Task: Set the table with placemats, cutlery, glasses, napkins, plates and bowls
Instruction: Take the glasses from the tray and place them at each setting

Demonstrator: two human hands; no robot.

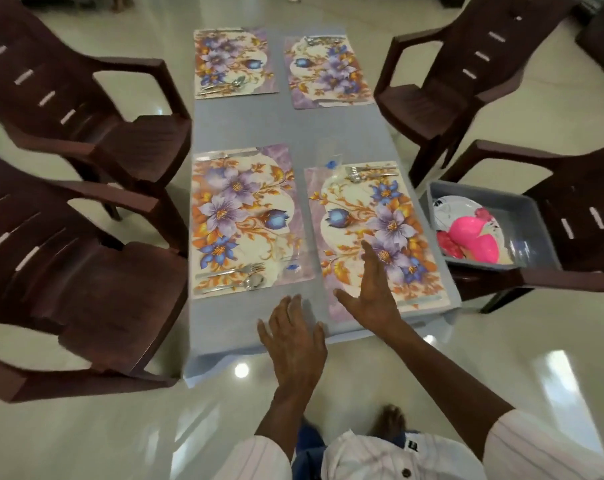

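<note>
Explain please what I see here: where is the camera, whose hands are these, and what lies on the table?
There is one picture, from a camera worn on a person's head, looking down. The left hand and right hand are that person's; both are open and hold nothing. The table, under a blue-grey cloth, carries four floral placemats, each with cutlery. On a brown chair at the right, a grey tub holds a plate and pink bowls.
</note>
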